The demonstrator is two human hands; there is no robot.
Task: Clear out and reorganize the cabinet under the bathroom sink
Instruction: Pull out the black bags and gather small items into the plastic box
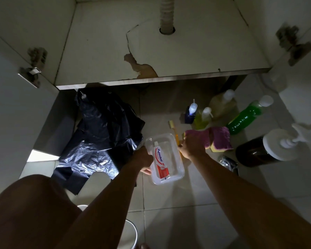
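Well, the light is poor. The clear container [172,153] sits on the floor tiles in front of the open cabinet [205,51], with a toothpaste tube [160,163] lying inside it. The left hand [144,159] grips its left rim, thumb curled over the edge. The right hand [192,148] is at the right rim, over the yellow toothbrush [171,124]. Its fingers are turned away (whether they pinch the handle, I cannot tell). A purple sponge [219,139] lies just beside it.
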